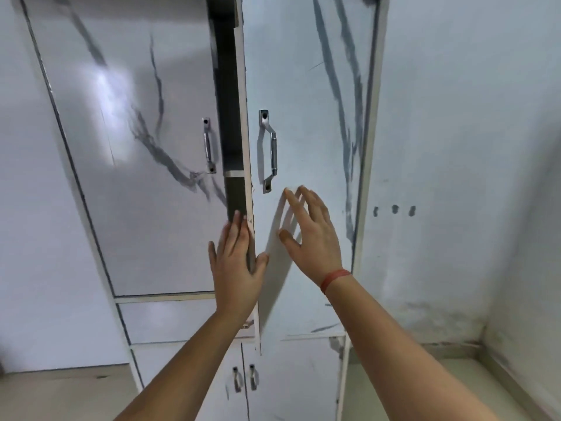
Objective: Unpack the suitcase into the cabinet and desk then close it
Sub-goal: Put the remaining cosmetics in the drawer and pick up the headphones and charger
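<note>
A tall white cabinet with grey marble streaks fills the view. Its right door (306,123) stands slightly ajar, leaving a narrow dark gap (229,117) beside the left door (136,147). My left hand (236,262) is flat with straight fingers at the free edge of the right door, thumb on the door's face. My right hand (309,229), a red band at its wrist, lies spread and flat against the right door just below its metal handle (268,150). Neither hand holds anything. The suitcase and desk are out of view.
The left door carries its own metal handle (209,145). Below are a drawer front (170,320) and two small lower doors with handles (244,378). A white wall (455,147) stands to the right, with floor at both lower corners.
</note>
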